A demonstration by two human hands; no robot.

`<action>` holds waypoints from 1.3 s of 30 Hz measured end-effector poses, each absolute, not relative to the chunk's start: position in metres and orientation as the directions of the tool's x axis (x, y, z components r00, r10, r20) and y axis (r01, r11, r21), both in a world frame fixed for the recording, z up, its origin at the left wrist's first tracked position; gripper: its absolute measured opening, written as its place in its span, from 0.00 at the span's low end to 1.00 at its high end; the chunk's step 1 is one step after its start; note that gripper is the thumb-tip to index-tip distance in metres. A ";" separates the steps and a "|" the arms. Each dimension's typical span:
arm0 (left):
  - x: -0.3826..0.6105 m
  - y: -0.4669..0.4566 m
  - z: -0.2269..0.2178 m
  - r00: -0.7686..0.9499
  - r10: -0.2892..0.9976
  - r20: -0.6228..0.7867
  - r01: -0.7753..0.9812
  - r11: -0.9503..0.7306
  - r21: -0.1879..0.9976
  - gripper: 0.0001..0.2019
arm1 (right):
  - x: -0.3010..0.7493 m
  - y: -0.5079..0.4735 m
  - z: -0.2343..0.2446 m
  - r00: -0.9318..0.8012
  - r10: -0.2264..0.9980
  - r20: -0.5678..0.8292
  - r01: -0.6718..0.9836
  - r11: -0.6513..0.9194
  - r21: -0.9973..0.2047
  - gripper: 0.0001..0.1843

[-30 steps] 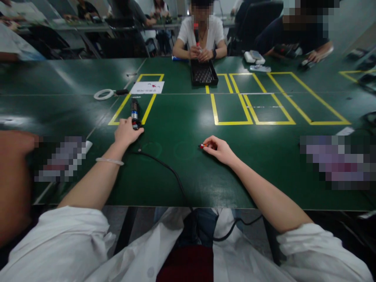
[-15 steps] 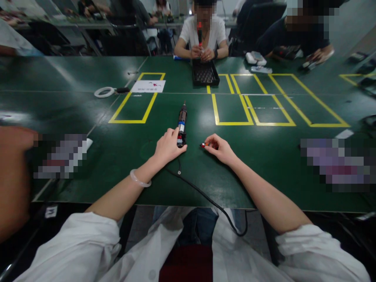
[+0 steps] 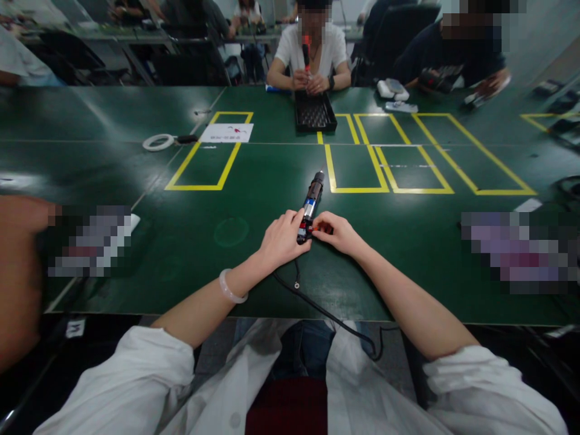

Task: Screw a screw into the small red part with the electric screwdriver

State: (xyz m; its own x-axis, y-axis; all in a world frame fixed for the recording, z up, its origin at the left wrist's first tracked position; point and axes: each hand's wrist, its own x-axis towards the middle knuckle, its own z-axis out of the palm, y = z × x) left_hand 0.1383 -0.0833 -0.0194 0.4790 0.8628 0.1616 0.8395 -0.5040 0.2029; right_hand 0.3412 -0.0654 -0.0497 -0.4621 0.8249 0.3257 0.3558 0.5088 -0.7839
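My left hand (image 3: 286, 232) is closed around the lower end of an electric screwdriver (image 3: 312, 199), which lies tilted on the table with its tip pointing away and to the right. Its inner parts show, including a silver and blue motor section. Against the screwdriver's right side, my right hand (image 3: 336, 232) pinches a small red-orange part (image 3: 316, 229), mostly hidden by the fingers. A black cable (image 3: 324, 311) runs from the screwdriver's lower end over the table edge, and a thin lead with a ring terminal (image 3: 296, 285) lies beside it.
Yellow tape outlines (image 3: 357, 191) mark the green table (image 3: 254, 278). A white paper sheet (image 3: 226, 132) and a coiled white cable (image 3: 158, 142) lie at left. Across sits a person with a black tray (image 3: 316, 124). Pixelated items (image 3: 93, 241) lie at left and right.
My left hand has moved right with the screwdriver, whose tip has swung to the right. My right hand, holding the small part, now meets the screwdriver's side.
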 end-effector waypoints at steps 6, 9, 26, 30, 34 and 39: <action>0.139 -0.085 -0.018 0.465 0.874 0.142 0.861 -0.484 0.155 0.35 | 0.342 -0.066 -0.045 -0.457 0.819 0.346 0.393 0.535 -0.748 0.04; 0.141 -0.087 -0.017 0.456 0.880 0.131 0.870 -0.472 0.141 0.36 | 0.340 -0.068 -0.043 -0.436 0.832 0.344 0.411 0.524 -0.746 0.03; 0.142 -0.083 -0.017 0.412 0.898 0.158 0.900 -0.428 0.086 0.34 | 0.334 -0.076 -0.040 -0.379 0.865 0.329 0.383 0.470 -0.795 0.06; 0.124 -0.076 -0.016 0.429 0.890 0.153 0.896 -0.441 0.058 0.34 | 0.334 -0.073 -0.045 -0.418 0.855 0.306 0.358 0.465 -0.810 0.08; 0.091 -0.059 -0.017 0.368 0.919 0.141 0.927 -0.375 0.028 0.34 | 0.337 -0.069 -0.047 -0.379 0.880 0.286 0.358 0.424 -0.832 0.08; 0.028 -0.027 -0.017 0.194 0.975 0.106 0.981 -0.195 0.000 0.35 | 0.338 -0.069 -0.047 -0.366 0.895 0.254 0.374 0.392 -0.840 0.09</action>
